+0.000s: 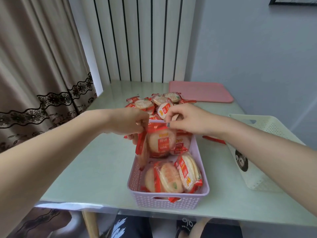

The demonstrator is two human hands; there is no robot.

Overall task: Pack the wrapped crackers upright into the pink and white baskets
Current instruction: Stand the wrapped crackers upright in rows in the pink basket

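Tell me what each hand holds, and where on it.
The left hand pinches a cracker pack by its top edge, hanging into the pink basket. The right hand pinches the top seal of another pack.

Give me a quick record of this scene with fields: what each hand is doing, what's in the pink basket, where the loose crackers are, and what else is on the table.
left hand: pinches a red-edged cracker pack hanging at the basket's left wall
right hand: pinches the top edge of an upright cracker pack
pink basket: partly filled, packs standing or leaning inside
loose cracker pile: on the table beyond the basket
white basket: to the right, contents unclear
pink lid: flat at the far edge
table: pale green top
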